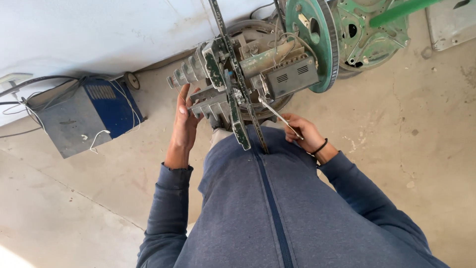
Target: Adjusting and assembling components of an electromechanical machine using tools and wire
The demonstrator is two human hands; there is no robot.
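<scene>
Stained concrete floor [436, 149], pale wall [99, 34], blue metal box [84, 116]

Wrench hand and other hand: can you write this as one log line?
left hand: on grey machine | right hand: holds wrench | blue box: on floor

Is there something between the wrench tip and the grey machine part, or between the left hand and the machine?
Nothing visible. The right hand holds the wrench, whose tip already reaches the grey machine block. The left hand rests flat against the machine's stepped side.
</scene>
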